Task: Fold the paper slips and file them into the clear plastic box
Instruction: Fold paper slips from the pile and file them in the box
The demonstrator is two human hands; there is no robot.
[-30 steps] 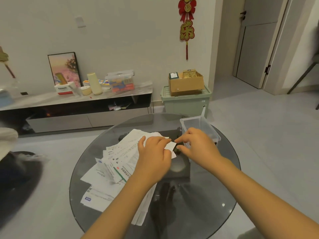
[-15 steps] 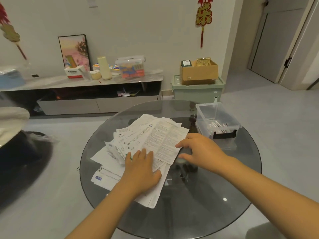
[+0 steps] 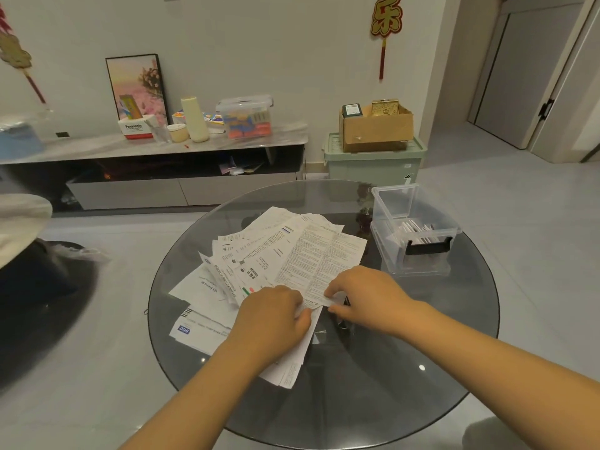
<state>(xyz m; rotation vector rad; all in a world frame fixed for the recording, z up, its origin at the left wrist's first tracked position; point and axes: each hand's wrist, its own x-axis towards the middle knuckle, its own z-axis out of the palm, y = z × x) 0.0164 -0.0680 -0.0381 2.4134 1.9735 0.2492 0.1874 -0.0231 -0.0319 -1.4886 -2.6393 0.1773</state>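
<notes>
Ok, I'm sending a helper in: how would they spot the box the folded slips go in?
On the round glass table, look right of the spread paper pile. The clear plastic box stands there, lidless, with a black latch and folded slips inside.

We cannot read the fine print on the top paper slip (image 3: 319,261), which is too small. Our left hand (image 3: 271,315) covers the near part of the paper pile (image 3: 227,287), and its fingertips are tucked out of sight. Inside the clear plastic box (image 3: 412,203), right of the pile, the folded slips (image 3: 414,230) blur through the wall; we cannot count them. Both forearms run off the bottom edge.
</notes>
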